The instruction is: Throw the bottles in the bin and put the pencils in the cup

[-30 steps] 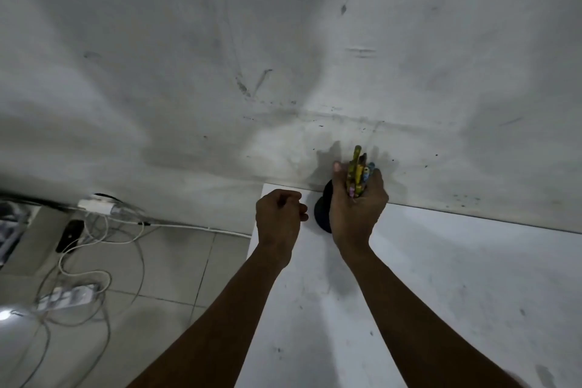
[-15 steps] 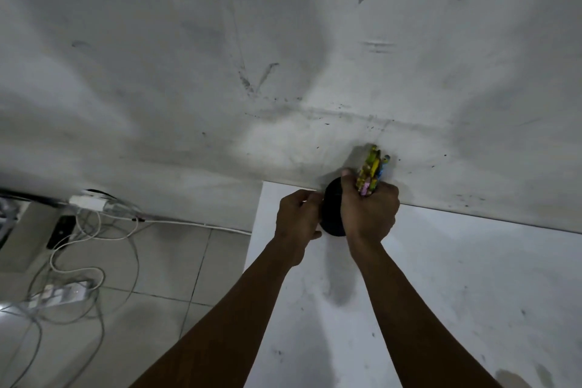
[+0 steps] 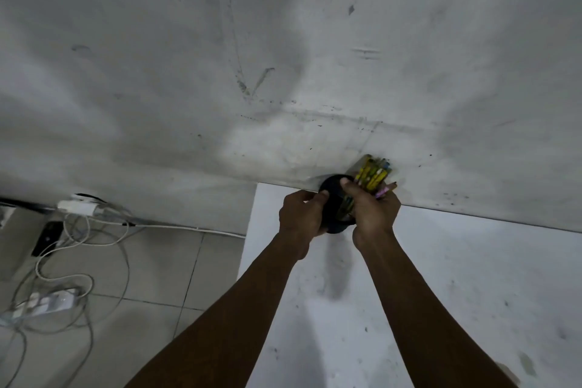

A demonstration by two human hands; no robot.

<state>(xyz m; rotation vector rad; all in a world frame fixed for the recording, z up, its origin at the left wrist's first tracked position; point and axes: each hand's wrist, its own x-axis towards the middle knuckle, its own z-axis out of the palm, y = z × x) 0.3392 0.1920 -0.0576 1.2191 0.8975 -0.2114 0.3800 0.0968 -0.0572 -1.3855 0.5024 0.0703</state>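
A black cup (image 3: 334, 198) stands at the far edge of the white table (image 3: 456, 277), against the wall. My left hand (image 3: 302, 214) grips the cup's left side. My right hand (image 3: 373, 213) holds a bundle of several pencils (image 3: 373, 175), mostly yellow and green with a pink one. The lower ends of the pencils reach down into the cup's mouth, while the upper ends stick out above my fist. No bottles or bin are in view.
A stained grey wall (image 3: 283, 57) rises right behind the table. To the left the tiled floor (image 3: 151, 268) holds a white power strip (image 3: 47, 302), a white adapter (image 3: 75, 206) and tangled cables (image 3: 104, 249).
My left hand moved right from a loose fist and took hold of the cup. My right hand lowered the pencil bundle, so the lower ends now sit inside the cup.
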